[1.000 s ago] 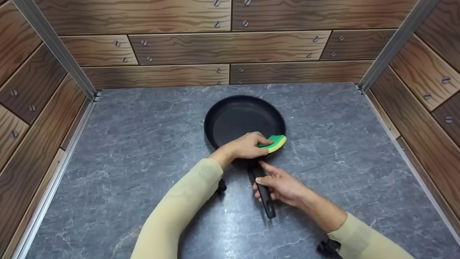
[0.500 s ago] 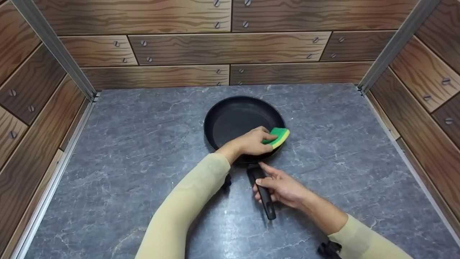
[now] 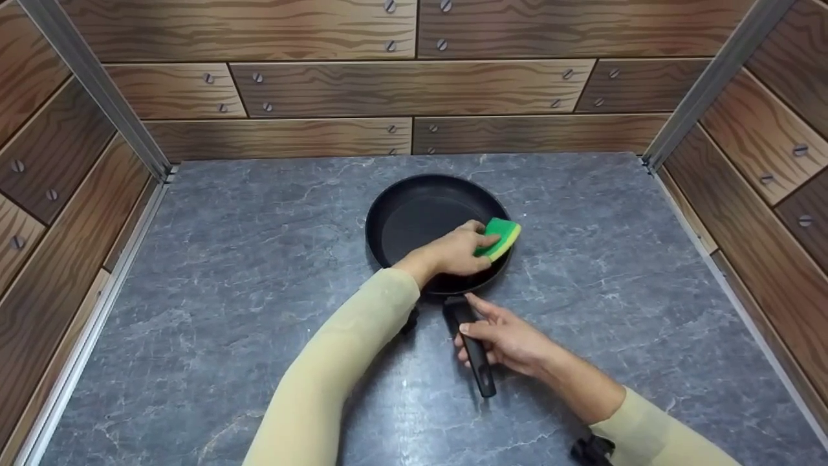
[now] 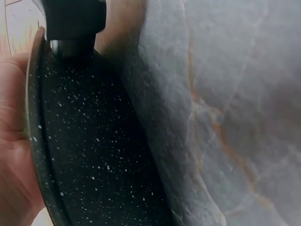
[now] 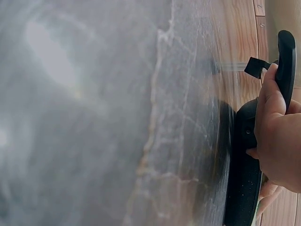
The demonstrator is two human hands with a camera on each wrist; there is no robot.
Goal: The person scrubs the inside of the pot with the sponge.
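In the head view, the black pan (image 3: 417, 217) is lying near the middle of the counter (image 3: 259, 226), its far rim leaving a strip of surface before the back edge and wooden wall panels (image 3: 414, 87). Wide stretches of counter are extending from the pan to the metal rail (image 3: 97, 310) on the left and to the right-hand edge. The left hand (image 3: 455, 251) is reaching over the near rim and pinching a green and yellow sponge (image 3: 499, 237) between thumb and fingers. The sponge is leaning at the pan's right side, green face up, one corner showing past the rim. The right hand (image 3: 508, 338) is curling round the handle (image 3: 477, 356), which is pointing toward the person with its end beyond the grip. The left sleeve (image 3: 336, 362) is crossing the space to the left of the handle; the right sleeve (image 3: 653, 424) is taking up the near right.

In the left wrist view, the pan's speckled outer wall is filling the left half, with the left palm showing beyond the rim. Its fingertips are being hidden, so their hold cannot be told here. Veined counter is spreading along the right.

In the right wrist view, the right hand is wrapping the handle at the right border, while a broad expanse of counter is stretching leftward from the pan's side.
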